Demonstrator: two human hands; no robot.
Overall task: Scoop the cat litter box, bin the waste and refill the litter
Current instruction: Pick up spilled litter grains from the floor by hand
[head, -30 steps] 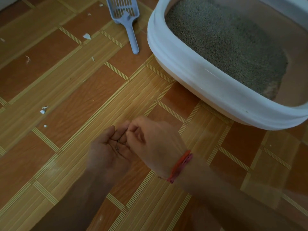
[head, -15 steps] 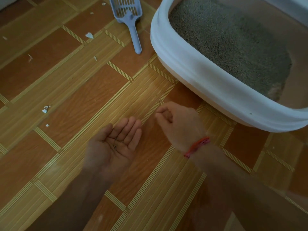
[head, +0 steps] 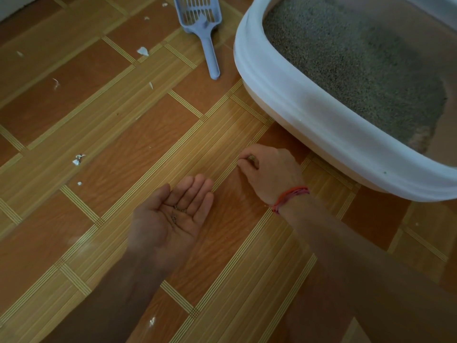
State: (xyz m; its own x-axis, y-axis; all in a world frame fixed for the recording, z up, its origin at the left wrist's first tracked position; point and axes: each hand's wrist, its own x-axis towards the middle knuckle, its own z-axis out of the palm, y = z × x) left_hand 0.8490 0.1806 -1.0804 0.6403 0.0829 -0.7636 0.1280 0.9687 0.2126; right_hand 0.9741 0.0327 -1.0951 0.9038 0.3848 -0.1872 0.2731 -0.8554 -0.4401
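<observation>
Holding my left hand (head: 153, 224) open, palm up, I use it as a tray for stray grains (head: 176, 212); my right hand (head: 270, 169) pinches at the floor (head: 123, 144) just beside the box (head: 296, 102), though whether it has one I cannot tell. The scoop (head: 206, 43) lies apart.

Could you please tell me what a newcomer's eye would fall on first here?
The white plastic litter box of grey granular litter fills the upper right. In front, the left hand lies palm up with a few dark grains, while the right hand, red thread at the wrist, pinches at the floor. A pale blue plastic scoop lies left of the box.
</observation>
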